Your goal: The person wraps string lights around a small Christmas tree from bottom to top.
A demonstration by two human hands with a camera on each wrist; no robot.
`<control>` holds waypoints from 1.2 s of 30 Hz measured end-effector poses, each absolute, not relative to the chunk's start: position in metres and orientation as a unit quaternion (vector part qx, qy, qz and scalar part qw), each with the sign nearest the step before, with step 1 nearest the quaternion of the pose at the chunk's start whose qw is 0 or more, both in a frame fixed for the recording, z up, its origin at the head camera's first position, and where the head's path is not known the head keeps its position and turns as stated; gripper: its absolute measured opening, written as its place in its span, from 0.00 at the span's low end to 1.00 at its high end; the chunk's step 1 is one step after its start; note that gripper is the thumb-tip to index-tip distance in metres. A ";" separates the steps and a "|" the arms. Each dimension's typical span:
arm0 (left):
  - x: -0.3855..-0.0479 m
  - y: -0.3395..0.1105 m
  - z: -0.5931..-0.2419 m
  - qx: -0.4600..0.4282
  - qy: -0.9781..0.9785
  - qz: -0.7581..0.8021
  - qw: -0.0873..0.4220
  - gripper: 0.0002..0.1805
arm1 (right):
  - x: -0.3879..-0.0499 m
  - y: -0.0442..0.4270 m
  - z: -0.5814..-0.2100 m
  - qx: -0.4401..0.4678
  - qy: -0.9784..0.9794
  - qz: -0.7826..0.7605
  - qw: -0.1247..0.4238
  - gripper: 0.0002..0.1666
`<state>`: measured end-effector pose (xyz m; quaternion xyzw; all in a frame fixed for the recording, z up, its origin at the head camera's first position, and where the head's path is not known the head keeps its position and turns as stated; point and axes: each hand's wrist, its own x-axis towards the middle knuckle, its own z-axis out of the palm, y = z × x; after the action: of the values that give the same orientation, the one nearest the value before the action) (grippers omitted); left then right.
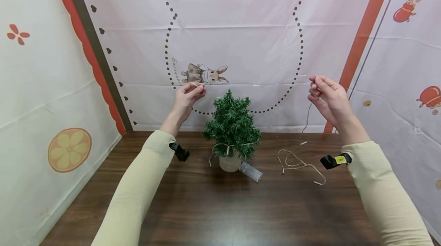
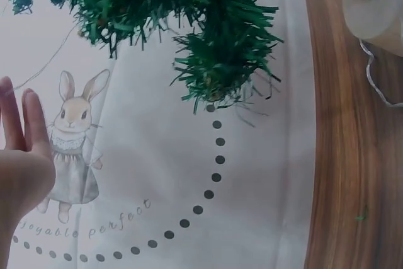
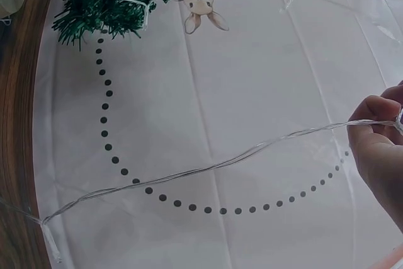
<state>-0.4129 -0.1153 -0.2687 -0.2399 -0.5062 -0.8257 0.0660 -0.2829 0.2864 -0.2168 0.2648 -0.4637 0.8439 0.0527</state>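
A left hand [image 1: 185,99] and right hand [image 1: 331,98], fingers pinched closed, hold wire [image 3: 214,167] on either side of the tree [image 1: 233,121].

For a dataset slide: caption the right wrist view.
Right-hand fingers hold thin, clear, twisted cord before white dot-printed cloth; bushy green artificial tree at upper left.

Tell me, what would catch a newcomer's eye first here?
Probably the bushy green tree, standing toward the back of the wooden table. The left hand and right hand, raised on either side, pinch thin wire. Behind, a rabbit in a dress is printed on the pale backdrop.
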 end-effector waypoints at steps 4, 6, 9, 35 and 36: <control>-0.413 -0.120 -0.266 -0.258 -0.522 -0.812 0.045 0.06 | -0.286 0.287 -0.217 0.266 -0.470 0.840 0.055 0.11; -0.414 -0.122 -0.267 -0.264 -0.531 -0.805 0.037 0.08 | -0.287 0.288 -0.218 0.266 -0.472 0.838 0.058 0.11; -0.415 -0.126 -0.268 -0.274 -0.545 -0.792 0.025 0.10 | -0.288 0.290 -0.218 0.264 -0.473 0.838 0.061 0.11; -0.401 -0.148 -0.278 -0.401 -0.520 -0.754 -0.029 0.15 | -0.276 0.288 -0.222 0.382 -0.447 0.807 -0.051 0.20; -0.400 -0.150 -0.279 -0.406 -0.522 -0.750 -0.034 0.15 | -0.276 0.288 -0.224 0.386 -0.449 0.804 -0.057 0.21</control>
<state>-0.4004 -0.1498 -0.2790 -0.4056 -0.5219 -0.7496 -0.0335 -0.2760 0.2880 -0.2238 0.3858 -0.4489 0.8040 -0.0574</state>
